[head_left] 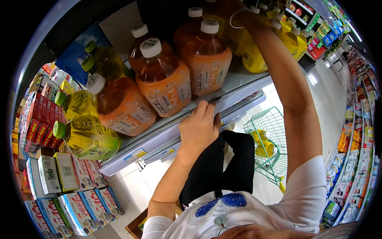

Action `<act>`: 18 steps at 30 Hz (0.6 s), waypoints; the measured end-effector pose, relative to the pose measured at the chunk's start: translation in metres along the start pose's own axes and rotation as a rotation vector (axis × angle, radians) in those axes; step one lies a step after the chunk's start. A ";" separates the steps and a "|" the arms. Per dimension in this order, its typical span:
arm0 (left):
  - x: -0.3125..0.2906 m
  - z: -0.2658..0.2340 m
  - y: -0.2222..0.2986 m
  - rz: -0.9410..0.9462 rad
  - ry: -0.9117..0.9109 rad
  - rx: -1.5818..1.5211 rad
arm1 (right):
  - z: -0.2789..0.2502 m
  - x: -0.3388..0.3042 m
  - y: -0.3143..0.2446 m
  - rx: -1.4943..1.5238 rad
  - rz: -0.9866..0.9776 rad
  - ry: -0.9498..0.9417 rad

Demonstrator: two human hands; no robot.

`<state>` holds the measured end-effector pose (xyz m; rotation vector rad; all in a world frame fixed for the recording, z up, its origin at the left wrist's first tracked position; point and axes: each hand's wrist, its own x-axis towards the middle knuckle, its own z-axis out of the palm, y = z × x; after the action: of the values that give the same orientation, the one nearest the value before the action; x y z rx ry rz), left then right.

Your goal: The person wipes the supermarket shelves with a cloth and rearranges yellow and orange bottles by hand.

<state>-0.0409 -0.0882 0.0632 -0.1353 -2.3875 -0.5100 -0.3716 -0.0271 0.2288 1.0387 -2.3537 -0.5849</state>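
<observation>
My left hand [199,126] rests at the shelf's front edge [175,127], its fingers bent over the rail. Up and to the right, my right arm stretches deep into the shelf. Past the white band [238,18] on that wrist, my right hand [230,7] is lost in shadow and its fingers do not show. Near it stand yellow drink bottles [254,55] with white caps. Large orange drink bottles [165,85], also white-capped, stand left of there. Farther left, green-capped yellow bottles [93,141] fill the shelf's end.
A green wire shopping cart [274,159] stands on the floor below, with yellow bottles [263,143] inside. Boxed drinks [83,213] are stacked at the lower left. Across the tiled aisle [328,95], shelves of packaged goods [346,163] line the right side.
</observation>
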 end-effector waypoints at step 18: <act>0.001 -0.001 0.001 0.039 0.003 -0.007 | 0.019 -0.005 0.002 0.359 0.193 0.328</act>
<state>-0.0411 -0.0873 0.0646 -0.1836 -2.3756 -0.5002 -0.3814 -0.0190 0.2133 0.9524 -2.2686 0.0824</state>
